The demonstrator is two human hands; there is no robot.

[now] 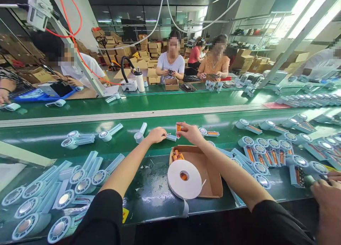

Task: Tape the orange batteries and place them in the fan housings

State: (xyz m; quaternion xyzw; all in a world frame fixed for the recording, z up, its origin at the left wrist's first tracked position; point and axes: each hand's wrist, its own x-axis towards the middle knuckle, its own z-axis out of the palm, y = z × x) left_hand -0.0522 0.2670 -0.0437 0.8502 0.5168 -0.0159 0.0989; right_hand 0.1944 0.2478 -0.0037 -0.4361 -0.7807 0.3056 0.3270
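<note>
Some fans point(246, 141) had orange blocks point(249, 154) inside; the left hand point(157, 134) pinched an empty-looking fan point(172, 137), the right hand point(193, 134) a block point(178, 127).

"What's that at the left hand point(157, 135)?"
"A pale blue casing point(171, 137) — its narrow end sticks out toward the right, the rest hidden by fingers."
"And the right hand point(190, 133)?"
"A small orange block point(178, 127) — pinched upright, near that end."
</note>
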